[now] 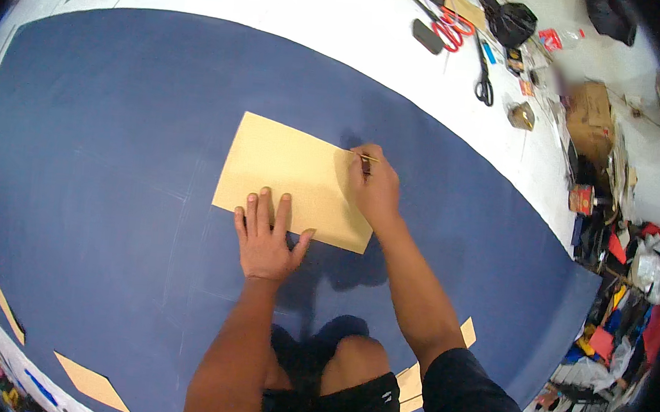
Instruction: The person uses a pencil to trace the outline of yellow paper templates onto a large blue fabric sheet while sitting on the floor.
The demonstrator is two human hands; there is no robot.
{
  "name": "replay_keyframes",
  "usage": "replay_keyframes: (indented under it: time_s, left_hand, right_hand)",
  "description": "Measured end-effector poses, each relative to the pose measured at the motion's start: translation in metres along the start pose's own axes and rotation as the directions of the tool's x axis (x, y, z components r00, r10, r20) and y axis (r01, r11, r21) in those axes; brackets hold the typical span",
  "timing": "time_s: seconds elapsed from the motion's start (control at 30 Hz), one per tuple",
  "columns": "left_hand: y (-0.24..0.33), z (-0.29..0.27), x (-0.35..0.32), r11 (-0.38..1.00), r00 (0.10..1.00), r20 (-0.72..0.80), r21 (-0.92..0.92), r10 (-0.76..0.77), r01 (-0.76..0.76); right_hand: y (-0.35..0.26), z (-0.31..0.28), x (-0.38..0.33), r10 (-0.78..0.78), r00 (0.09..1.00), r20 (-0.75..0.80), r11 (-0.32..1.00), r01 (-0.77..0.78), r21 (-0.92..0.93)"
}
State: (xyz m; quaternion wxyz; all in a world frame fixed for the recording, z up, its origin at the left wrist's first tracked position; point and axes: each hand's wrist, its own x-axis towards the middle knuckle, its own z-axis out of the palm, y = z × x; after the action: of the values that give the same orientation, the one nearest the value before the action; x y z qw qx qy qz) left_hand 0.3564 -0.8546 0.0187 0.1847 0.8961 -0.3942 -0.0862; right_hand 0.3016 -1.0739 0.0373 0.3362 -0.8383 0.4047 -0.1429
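Observation:
A tan rectangular sheet [294, 164], like card or board, lies slightly turned on a wide dark blue sheet of material [119, 109]. My left hand [267, 240] rests flat near its lower edge, fingers spread. At the sheet's upper right corner, my right hand [377, 183] is closed around a slim pen-like stick [367, 157] with a yellowish end. The fingers hide most of that stick, so its exact kind is unclear. Faint pale lines mark the blue material left of the tan sheet.
Red-handled scissors [447, 32], black-handled scissors [484, 86] and a dark block [427, 36] lie on the white surface [324, 9] at the far right. Smaller tan pieces [91, 381] sit by the near left edge. A cardboard box [588, 123] and heaped scraps [609, 332] crowd the right.

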Motion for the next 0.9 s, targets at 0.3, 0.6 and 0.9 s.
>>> replay_keyframes:
  time_s: [0.3, 0.6, 0.9]
  left_hand:
    - [-0.001, 0.007, -0.003, 0.999, 0.999, -0.038, 0.035, 0.024, -0.022]
    - [0.000, 0.006, -0.003, 0.996, 1.000, -0.010, 0.089, 0.026, -0.025]
    - [-0.001, 0.010, -0.003, 0.989, 0.999, -0.017, 0.144, 0.042, -0.040]
  right_hand:
    - [0.065, -0.037, -0.030, 0.175, 0.963, -0.203, 0.976, -0.143, 0.163]
    - [0.063, -0.027, -0.031, 0.334, 0.902, -0.272, 0.881, -0.198, 0.429]
    - [0.077, -0.023, -0.035, 0.190, 0.941, -0.281, 0.972, -0.140, 0.190]
